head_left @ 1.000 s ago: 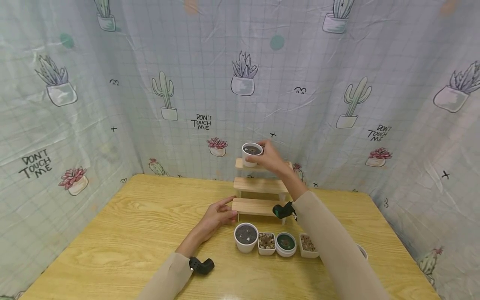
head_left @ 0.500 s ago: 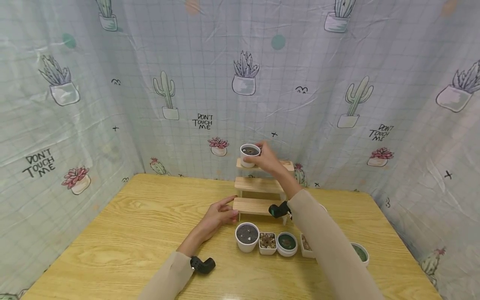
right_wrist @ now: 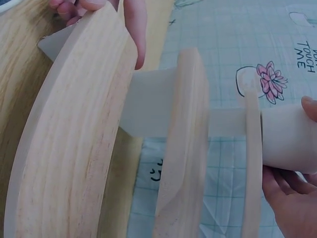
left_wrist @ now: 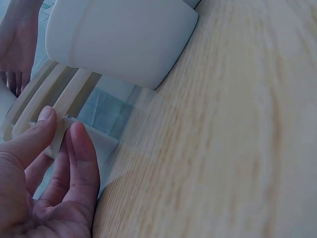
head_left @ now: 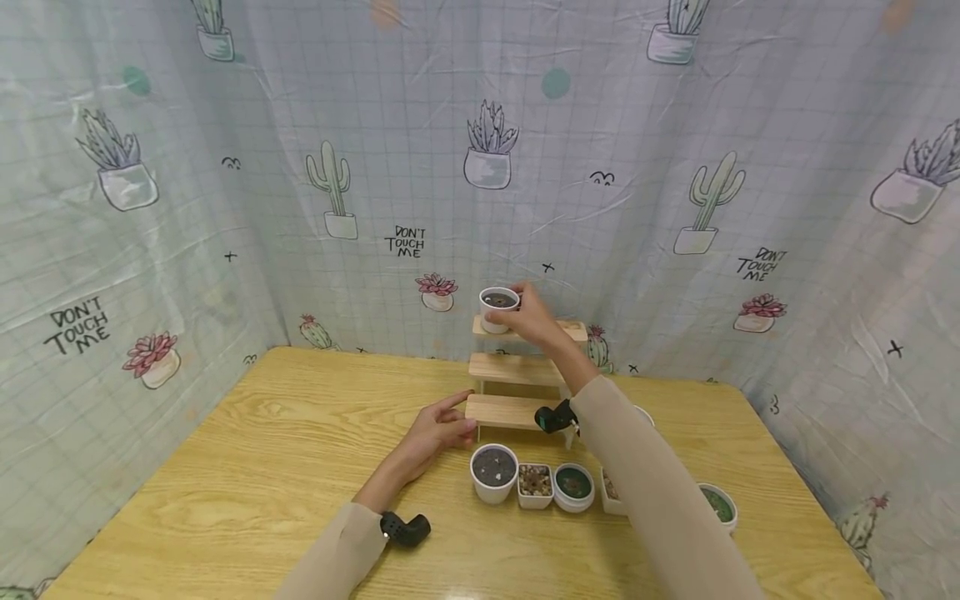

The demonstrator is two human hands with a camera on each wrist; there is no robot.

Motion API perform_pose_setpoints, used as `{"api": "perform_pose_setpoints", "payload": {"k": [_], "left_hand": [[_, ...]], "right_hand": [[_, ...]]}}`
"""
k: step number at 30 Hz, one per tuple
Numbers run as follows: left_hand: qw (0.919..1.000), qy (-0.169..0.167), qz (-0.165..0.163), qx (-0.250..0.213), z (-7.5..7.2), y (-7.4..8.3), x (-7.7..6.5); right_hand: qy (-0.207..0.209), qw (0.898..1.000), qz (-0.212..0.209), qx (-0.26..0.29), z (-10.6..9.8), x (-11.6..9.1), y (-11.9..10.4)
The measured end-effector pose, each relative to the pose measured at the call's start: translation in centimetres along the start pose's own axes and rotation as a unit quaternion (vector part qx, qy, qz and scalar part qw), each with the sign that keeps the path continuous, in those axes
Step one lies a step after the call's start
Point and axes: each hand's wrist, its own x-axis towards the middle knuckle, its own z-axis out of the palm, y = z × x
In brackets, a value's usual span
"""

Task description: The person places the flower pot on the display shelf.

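A three-step wooden plant stand [head_left: 504,410] stands on the table. My right hand [head_left: 538,318] holds a small white pot [head_left: 498,298] with dark soil at the left end of the top step, thumb in front and fingers round the far side. In the right wrist view, the base of that pot [right_wrist: 285,141] meets the top step [right_wrist: 252,163]. My left hand [head_left: 429,435] pinches the left end of the lowest step; in the left wrist view, the thumb and fingers [left_wrist: 84,153] close on its edge.
In front of the stand is a row: a round pot of dark soil [head_left: 493,468], a square pebble pot [head_left: 535,485], a round pot with a dark green inside [head_left: 573,485], and others partly behind my right sleeve. A green-topped pot [head_left: 720,504] stands right. A printed curtain [head_left: 360,292] hangs behind.
My right hand has slid the pot slightly left along the top step. My right forearm has shifted left, showing more of the green-topped pot. My left hand stays put.
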Motion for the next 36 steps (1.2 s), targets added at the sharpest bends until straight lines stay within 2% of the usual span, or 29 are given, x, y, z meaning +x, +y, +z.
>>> {"api": "perform_pose_setpoints", "payload": {"k": [11,22,30,36], "left_hand": [[1.0000,0.000,-0.002,-0.001,-0.1,0.1,0.1],[1.0000,-0.001,-0.001,0.002,-0.2,0.0,0.3],[1.0000,-0.001,-0.002,0.002,-0.2,-0.2,0.3],[1.0000,0.000,0.001,0.000,-0.1,-0.1,0.2]], "right_hand": [[0.006,1.000,-0.013,-0.021,0.2,0.3,0.4],[-0.009,0.999,-0.019,-0.025,0.0,0.4,0.4],[-0.034,0.999,-0.015,-0.025,-0.8,-0.5,0.3],[-0.044,0.999,-0.002,-0.005,-1.6,-1.6,0.2]]}}
